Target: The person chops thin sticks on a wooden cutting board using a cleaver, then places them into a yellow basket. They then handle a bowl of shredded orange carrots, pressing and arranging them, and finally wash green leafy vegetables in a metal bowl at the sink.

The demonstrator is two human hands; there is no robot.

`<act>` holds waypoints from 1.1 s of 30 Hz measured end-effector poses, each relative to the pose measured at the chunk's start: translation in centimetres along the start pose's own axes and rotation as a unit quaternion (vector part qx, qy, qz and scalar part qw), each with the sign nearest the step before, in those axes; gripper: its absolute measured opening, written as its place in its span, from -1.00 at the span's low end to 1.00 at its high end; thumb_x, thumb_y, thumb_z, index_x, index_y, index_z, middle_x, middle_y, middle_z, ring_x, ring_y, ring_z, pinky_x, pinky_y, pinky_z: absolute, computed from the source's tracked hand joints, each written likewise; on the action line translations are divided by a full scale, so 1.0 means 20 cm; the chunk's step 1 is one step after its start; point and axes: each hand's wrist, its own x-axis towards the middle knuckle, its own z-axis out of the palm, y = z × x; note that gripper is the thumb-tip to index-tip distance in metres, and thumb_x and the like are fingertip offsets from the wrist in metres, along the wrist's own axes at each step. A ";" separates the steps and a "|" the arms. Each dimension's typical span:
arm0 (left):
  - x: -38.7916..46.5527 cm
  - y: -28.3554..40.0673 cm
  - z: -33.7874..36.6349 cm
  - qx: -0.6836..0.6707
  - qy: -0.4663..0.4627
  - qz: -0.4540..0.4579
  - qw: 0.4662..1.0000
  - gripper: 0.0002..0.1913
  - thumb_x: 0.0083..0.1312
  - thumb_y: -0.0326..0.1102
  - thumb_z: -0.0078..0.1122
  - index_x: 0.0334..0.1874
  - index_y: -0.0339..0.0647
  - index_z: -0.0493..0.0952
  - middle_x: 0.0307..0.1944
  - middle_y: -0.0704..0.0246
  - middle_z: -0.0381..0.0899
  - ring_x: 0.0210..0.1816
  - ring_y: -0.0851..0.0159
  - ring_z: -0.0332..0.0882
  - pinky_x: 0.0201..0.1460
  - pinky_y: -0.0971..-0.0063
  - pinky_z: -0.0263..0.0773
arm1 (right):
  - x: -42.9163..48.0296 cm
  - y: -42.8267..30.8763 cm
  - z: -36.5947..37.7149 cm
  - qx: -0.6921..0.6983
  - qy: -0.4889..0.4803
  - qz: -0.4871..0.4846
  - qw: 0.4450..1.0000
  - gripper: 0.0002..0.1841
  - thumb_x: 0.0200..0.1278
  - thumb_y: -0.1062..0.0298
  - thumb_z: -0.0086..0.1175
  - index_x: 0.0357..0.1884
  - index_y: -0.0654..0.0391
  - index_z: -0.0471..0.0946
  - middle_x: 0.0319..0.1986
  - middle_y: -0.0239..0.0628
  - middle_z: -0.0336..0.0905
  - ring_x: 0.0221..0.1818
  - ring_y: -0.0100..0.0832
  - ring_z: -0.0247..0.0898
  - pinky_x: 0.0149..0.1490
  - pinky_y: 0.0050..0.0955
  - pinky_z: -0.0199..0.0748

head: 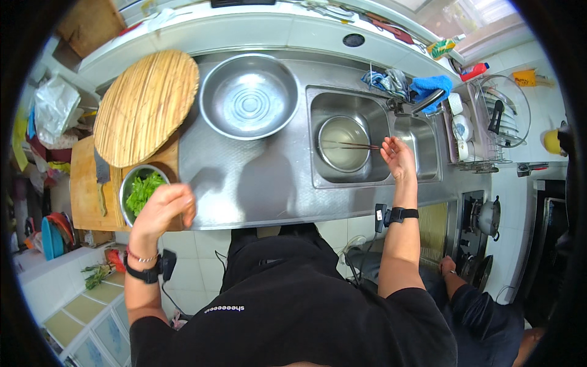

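My left hand [166, 207], fingers curled in with nothing seen in them, hangs over the near side of a steel bowl [124, 190] of chopped leafy greens [143, 190]. It hides part of the bowl. Over the divider of the double sink [351, 181], my right hand [398, 158] has its fingers loosely apart. Its fingertips are beside the ends of a pair of dark chopsticks [357, 146]; whether they touch is unclear. The chopsticks reach across the rim of a round metal pot [344, 128] that holds cloudy liquid and stands in the left basin.
A large steel basin [250, 101] sits left of the sink. A round slatted stalk board [146, 108] overlaps a wooden cutting board [85, 183] with a cleaver [102, 172]. The faucet [429, 101] carries a blue cloth [431, 87]. Another person's hand [447, 264] is at lower right.
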 end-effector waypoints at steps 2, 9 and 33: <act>0.31 0.17 0.25 0.091 -0.069 0.032 0.993 -0.63 0.49 -0.27 -0.03 -0.56 -0.24 0.39 -0.65 0.44 0.44 -0.56 0.47 0.34 -0.44 0.55 0.27 | 0.15 0.00 -0.09 -0.185 0.024 -0.030 0.982 -0.83 0.36 0.31 0.06 -0.11 0.14 0.56 -0.27 -0.32 0.63 -0.24 -0.47 0.54 -0.15 -0.45 0.56; 1.44 0.22 1.12 -0.141 -0.050 -0.108 0.983 -0.75 0.39 -0.22 0.21 -0.38 -0.24 0.61 -0.39 0.35 0.70 -0.44 0.51 0.51 -0.33 0.65 0.42 | 0.68 0.03 -0.29 -0.170 -0.018 0.032 0.985 -0.80 0.32 0.25 0.14 -0.10 0.10 0.55 -0.26 -0.46 0.59 -0.31 -0.56 0.51 -0.26 -0.51 0.53; 2.46 0.01 1.94 -0.591 0.109 -0.161 0.783 -0.55 0.58 -0.19 -0.36 0.18 -0.51 0.32 0.16 -0.03 0.45 0.25 -0.05 0.41 0.37 0.07 0.33 | 1.21 -0.45 -0.59 -0.698 0.000 -0.441 0.564 -0.79 0.14 0.34 0.05 -0.56 0.17 0.62 -0.48 0.03 0.60 -0.43 0.07 0.56 -0.32 -0.04 0.53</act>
